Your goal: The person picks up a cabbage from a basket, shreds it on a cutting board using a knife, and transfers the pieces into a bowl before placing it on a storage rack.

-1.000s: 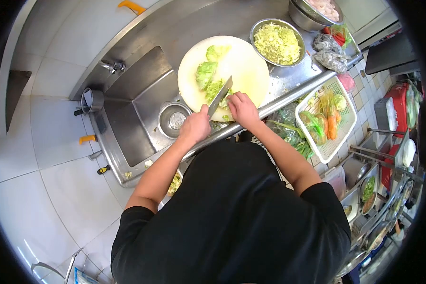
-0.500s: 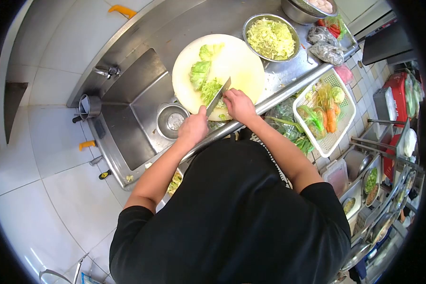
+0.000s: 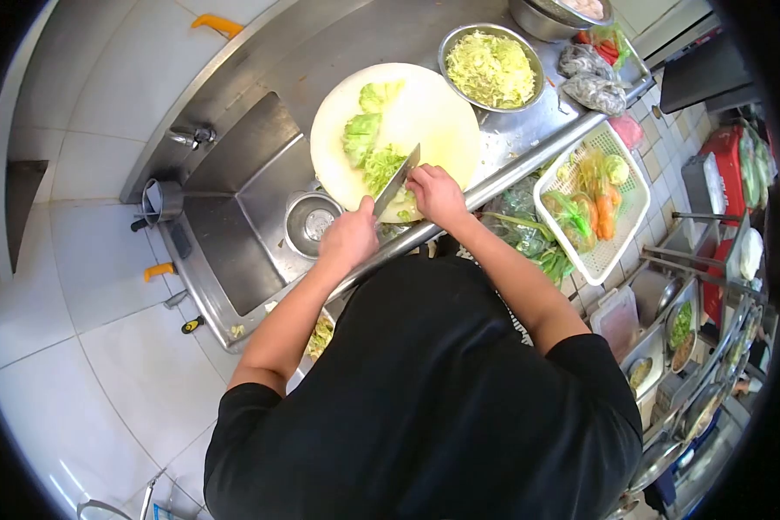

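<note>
Now: left hand (image 3: 348, 238) clenched round cleaver (image 3: 397, 184) handle, blade slanted down. Right hand (image 3: 438, 195) curled, pinning cabbage (image 3: 380, 165): pale-green, leafy, partly shredded, lying near edge of round cream cutting board (image 3: 442, 113), on steel worktop (image 3: 355, 35), beside sink (image 3: 234, 217).

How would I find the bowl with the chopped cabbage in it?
Start at the long steel counter with the sink. Beside the round pale cutting board, on the side away from the sink, sits a metal bowl heaped with shredded pale green cabbage. The next bowl holds something pinkish instead.
</note>
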{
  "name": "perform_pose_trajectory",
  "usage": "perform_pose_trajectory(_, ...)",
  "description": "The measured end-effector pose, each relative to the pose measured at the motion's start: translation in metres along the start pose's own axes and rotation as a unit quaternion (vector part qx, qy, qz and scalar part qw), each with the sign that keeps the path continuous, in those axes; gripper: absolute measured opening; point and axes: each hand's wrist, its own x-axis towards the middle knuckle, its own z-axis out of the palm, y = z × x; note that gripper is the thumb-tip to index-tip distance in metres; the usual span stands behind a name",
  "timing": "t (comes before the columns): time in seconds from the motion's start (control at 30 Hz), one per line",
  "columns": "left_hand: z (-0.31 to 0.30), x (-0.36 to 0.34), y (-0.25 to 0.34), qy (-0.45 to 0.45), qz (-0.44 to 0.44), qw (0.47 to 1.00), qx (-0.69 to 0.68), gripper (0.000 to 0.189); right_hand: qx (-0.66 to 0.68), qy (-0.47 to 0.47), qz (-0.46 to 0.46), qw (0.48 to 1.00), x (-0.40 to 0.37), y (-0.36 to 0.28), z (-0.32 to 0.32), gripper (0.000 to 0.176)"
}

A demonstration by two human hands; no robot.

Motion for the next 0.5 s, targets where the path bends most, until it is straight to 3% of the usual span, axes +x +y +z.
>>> perform_pose_trajectory(0.17,0.026,0.003,-0.008,0.012,0.011,1.000,-0.018,0.022,-0.003,-0.001,0.004,1.000,-0.004,-0.002,0.001,0.008)
perform_pose_trajectory(0.27,0.002,-0.011,0.006,0.019,0.009,0.999,-0.031,0.023,-0.008,0.008,-0.001,1.000,-0.008,0.001,0.000,0.008)
perform_pose_trajectory(0.37,0.024,0.002,-0.007,0.009,0.011,1.000,-0.020,0.024,-0.009,0.010,0.004,1.000,-0.007,-0.001,0.001,0.008)
perform_pose_trajectory(0.5,0.010,-0.007,0.005,0.017,0.000,1.000,-0.018,0.024,-0.006,0.015,0.003,1.000,-0.011,0.002,0.002,0.008)
